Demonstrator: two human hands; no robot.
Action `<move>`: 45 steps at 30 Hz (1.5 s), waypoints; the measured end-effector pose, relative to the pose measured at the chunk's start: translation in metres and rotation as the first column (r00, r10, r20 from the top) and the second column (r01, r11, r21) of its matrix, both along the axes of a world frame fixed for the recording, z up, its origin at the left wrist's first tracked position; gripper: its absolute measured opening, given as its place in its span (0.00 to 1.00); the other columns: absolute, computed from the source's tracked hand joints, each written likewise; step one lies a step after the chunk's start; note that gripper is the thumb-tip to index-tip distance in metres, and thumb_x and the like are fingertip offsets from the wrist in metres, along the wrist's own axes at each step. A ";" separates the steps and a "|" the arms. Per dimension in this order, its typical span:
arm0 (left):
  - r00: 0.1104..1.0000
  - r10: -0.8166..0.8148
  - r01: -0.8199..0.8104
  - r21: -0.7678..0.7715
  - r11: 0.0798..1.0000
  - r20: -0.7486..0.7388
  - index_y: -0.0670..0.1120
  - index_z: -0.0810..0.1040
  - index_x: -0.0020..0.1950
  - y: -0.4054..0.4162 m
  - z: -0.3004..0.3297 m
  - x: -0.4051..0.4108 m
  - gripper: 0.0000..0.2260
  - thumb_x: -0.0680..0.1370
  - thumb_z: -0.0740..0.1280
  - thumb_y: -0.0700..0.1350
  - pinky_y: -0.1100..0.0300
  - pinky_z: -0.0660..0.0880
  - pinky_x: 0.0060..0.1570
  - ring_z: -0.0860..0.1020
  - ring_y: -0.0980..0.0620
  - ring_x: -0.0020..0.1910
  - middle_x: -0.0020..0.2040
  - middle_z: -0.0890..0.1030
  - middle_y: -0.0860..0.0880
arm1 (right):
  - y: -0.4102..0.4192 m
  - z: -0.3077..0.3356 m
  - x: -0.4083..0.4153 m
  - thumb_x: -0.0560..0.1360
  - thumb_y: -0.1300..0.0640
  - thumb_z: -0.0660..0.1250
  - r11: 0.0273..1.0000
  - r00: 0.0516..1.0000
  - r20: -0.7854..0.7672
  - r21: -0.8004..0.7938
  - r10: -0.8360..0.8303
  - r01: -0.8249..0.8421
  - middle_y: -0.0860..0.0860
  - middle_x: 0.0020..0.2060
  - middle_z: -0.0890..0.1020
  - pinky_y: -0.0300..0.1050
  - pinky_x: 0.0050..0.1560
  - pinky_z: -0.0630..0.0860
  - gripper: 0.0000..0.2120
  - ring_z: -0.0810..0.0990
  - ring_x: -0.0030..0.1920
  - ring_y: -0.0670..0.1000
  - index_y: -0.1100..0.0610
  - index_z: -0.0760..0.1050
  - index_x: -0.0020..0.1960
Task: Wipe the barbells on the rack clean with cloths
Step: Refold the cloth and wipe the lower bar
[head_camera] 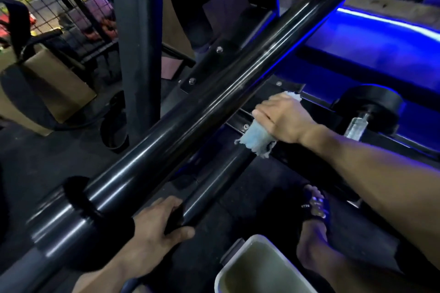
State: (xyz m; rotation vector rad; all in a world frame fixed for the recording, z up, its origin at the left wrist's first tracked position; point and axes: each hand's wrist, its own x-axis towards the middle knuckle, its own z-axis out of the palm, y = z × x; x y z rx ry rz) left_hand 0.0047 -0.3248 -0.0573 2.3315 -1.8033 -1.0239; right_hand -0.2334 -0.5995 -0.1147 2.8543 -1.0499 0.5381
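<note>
Midway, I judge: my right hand presses the cloth on a lower bar at three o'clock, my left hand grips another bar, more unwiped.

Glossy black barbell, pale blue frayed cloth, grey bucket.

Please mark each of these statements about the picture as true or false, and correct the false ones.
1. The right hand holds a light blue cloth. True.
2. The left hand holds a second cloth. False: it grips the end of a lower black bar, and no cloth shows in it.
3. A bucket stands near the bottom edge, beside a foot in a sandal. True.
4. The cloth is pressed on the big upper bar. False: the cloth lies lower, on a black rail behind that bar.
5. A clear bottle stands to the right of the right hand. True.
</note>
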 end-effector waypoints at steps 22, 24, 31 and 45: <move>0.969 0.166 -0.184 -0.086 0.979 -0.184 0.49 0.78 0.59 0.007 -0.004 0.009 0.06 0.82 0.65 0.45 0.77 0.68 0.47 0.76 0.68 0.53 0.49 0.84 0.52 | 0.080 -0.015 0.041 0.81 0.52 0.62 0.963 0.964 -0.037 -0.042 0.264 -0.265 0.51 0.37 0.81 0.55 0.53 0.75 0.13 0.78 0.41 0.57 0.53 0.80 0.42; 0.962 0.186 -0.203 -0.070 0.977 -0.198 0.47 0.78 0.59 0.009 -0.004 0.006 0.06 0.83 0.65 0.43 0.78 0.67 0.46 0.79 0.62 0.51 0.50 0.83 0.51 | 0.067 -0.014 0.033 0.83 0.52 0.55 0.917 0.915 0.123 0.065 0.383 -0.393 0.51 0.35 0.79 0.50 0.45 0.74 0.20 0.76 0.37 0.54 0.54 0.80 0.40; 0.977 0.102 -0.103 0.002 0.995 -0.186 0.49 0.77 0.61 0.041 -0.015 0.042 0.29 0.68 0.79 0.63 0.73 0.70 0.54 0.77 0.62 0.56 0.55 0.77 0.56 | 0.038 -0.004 0.021 0.83 0.52 0.55 0.989 0.988 0.057 0.055 -0.143 0.140 0.54 0.33 0.78 0.57 0.54 0.71 0.20 0.76 0.39 0.60 0.57 0.77 0.38; 0.990 0.124 -0.116 0.104 0.988 -0.070 0.52 0.73 0.69 0.048 -0.003 0.034 0.20 0.82 0.60 0.61 0.56 0.72 0.67 0.76 0.56 0.63 0.65 0.78 0.55 | 0.027 -0.004 0.025 0.83 0.47 0.53 1.000 0.977 -0.211 0.014 -0.002 0.005 0.56 0.42 0.83 0.56 0.47 0.79 0.21 0.82 0.45 0.60 0.55 0.81 0.46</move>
